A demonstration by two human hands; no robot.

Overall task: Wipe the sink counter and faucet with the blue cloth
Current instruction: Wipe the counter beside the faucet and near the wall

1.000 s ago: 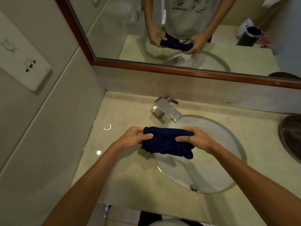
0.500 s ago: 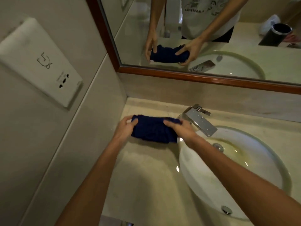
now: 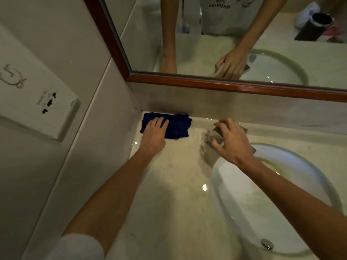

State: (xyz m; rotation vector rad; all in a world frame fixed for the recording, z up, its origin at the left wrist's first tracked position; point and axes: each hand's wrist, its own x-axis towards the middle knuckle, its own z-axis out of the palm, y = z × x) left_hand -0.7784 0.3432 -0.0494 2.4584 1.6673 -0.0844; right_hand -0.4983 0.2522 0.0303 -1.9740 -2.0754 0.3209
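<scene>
Socket plate [image 3: 35, 102]: upper left of frame, on the wall.
Blue cloth [image 3: 176, 126]: centre, flat on the desk [image 3: 169, 184] in its back corner.
Left hand [image 3: 155, 134]: grip released, fingers straight, pressing the cloth.
Right hand [image 3: 231, 139]: fingers curled over the faucet [image 3: 216, 136].
Basin [image 3: 234, 194]: lower right.
Risk: the cloth may bunch under one-handed pushing; the faucet could get knocked on.

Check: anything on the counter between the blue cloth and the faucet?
Nothing: the head view shows only bare, wet-glinting counter between the blue cloth and the faucet.
</scene>
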